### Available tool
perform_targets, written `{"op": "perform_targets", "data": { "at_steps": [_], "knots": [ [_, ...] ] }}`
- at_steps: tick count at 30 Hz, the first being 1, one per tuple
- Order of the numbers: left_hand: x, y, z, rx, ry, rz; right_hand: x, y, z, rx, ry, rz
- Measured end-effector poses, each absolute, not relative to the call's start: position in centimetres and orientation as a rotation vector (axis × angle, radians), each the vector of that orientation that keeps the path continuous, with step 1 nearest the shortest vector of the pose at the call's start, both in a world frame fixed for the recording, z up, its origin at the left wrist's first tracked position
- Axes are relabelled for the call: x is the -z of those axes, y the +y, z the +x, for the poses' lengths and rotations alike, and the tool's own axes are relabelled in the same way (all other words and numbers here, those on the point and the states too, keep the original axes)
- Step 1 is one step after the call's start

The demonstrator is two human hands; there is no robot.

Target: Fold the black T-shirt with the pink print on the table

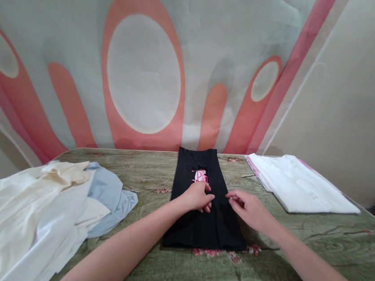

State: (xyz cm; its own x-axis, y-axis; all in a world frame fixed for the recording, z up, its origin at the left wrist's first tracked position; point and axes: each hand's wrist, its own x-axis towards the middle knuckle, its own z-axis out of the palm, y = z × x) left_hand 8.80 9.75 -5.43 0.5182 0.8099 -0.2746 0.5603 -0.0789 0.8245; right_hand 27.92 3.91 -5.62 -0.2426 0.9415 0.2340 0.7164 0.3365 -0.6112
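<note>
A black shirt (181, 221) lies flat on the table, folded into a long narrow strip. A white and pink print with lettering (201, 175) shows on its upper part. My left hand (198, 197) rests over the shirt just below the print, its thumb held apart from the fingers, which are partly hidden. At the shirt's right edge, my right hand (247, 207) has its thumb and forefinger pinched together on the black cloth.
Loose cream and white cloth (30, 213) is heaped on the left, with pale blue fabric (108, 199) beside it. To the right lies a folded white stack of cloth (301, 182). Behind the wood-patterned table (139, 266) stands a patterned wall covering (203, 34).
</note>
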Motion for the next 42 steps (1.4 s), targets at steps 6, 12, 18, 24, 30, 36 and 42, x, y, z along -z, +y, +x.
{"op": "perform_targets", "data": {
  "at_steps": [6,12,18,24,30,36,42],
  "knots": [
    [6.4,9.8,9.2,-0.49,1.105,1.622,6.5,4.8,29.2,-0.503,-1.958,-1.486],
    [6.6,9.9,9.3,-0.504,1.053,1.569,7.6,5.4,29.4,-0.538,-1.895,-1.499],
    [5.5,9.6,9.4,-0.48,1.04,1.459,7.9,5.4,29.4,-0.531,-1.867,-1.49],
    [4.7,9.8,8.8,-0.379,1.097,1.489,7.8,5.3,29.2,-0.48,-1.908,-1.473],
    [5.8,10.1,8.6,-0.395,1.034,1.488,7.8,5.2,29.0,-0.394,-1.958,-1.447],
    [5.5,10.1,8.6,-0.398,1.039,1.516,8.5,5.4,28.9,-0.261,-1.993,-1.353],
    [3.8,10.1,8.1,-0.366,1.138,1.617,8.3,5.0,28.3,-0.258,-2.081,-1.356]
  ]
}}
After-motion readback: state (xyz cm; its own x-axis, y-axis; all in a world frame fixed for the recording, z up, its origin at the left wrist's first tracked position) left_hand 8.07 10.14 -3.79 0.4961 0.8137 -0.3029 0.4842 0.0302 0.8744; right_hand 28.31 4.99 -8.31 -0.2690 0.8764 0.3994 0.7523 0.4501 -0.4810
